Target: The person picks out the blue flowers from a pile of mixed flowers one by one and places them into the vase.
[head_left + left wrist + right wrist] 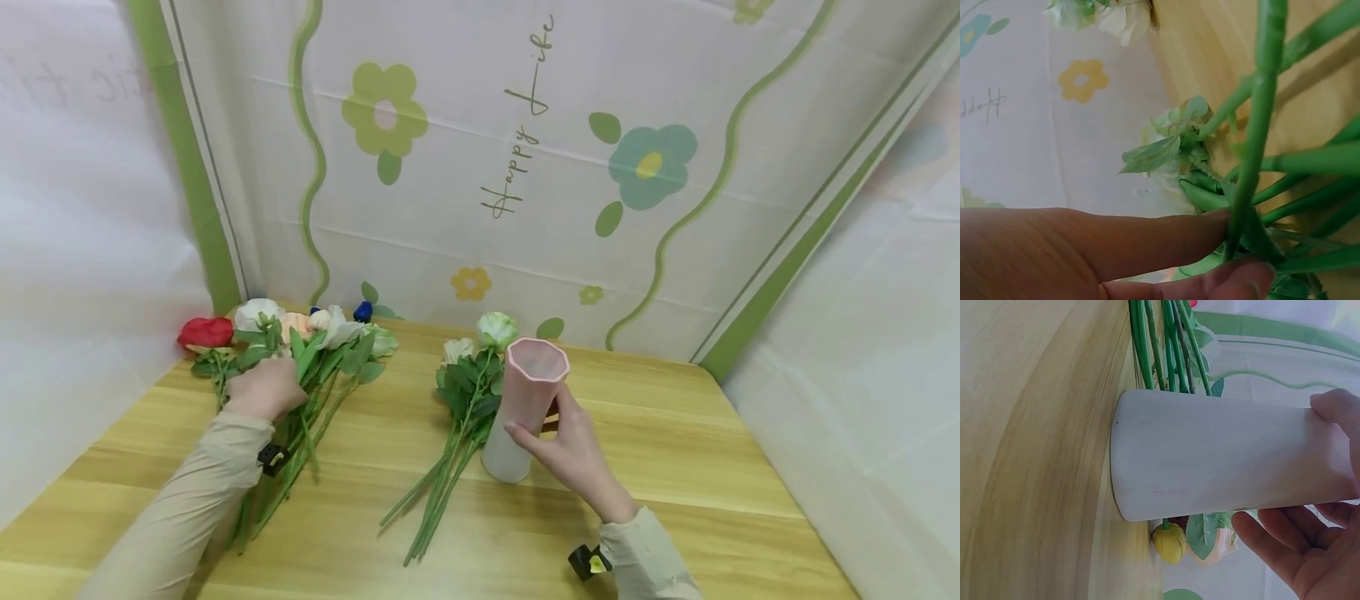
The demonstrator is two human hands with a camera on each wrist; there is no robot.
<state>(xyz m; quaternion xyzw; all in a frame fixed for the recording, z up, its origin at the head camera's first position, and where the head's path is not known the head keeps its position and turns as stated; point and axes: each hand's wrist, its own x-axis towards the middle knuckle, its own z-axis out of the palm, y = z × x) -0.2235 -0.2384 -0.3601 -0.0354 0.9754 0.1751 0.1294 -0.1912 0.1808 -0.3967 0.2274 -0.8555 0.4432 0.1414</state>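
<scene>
My right hand [573, 454] grips a tall vase [517, 417], pink at its faceted rim and fading to white below. In the right wrist view the vase [1210, 456] stands upright, its base right at the tabletop, thumb on one side and fingers around the other. On the left, my left hand [266, 387] reaches into a pile of artificial flowers. Close up, its thumb and fingertips pinch a green flower stem [1259, 125]; the bloom of that stem cannot be told. A red rose [206, 332] and a white flower [258, 314] lie just beyond that hand.
Left of the vase lies a smaller bunch with a pale green-white bloom [497, 331] and long stems [431, 508]. A yellow bud [1169, 542] shows behind the vase. Printed cloth [450, 208] hangs along the back of the wooden table [660, 442].
</scene>
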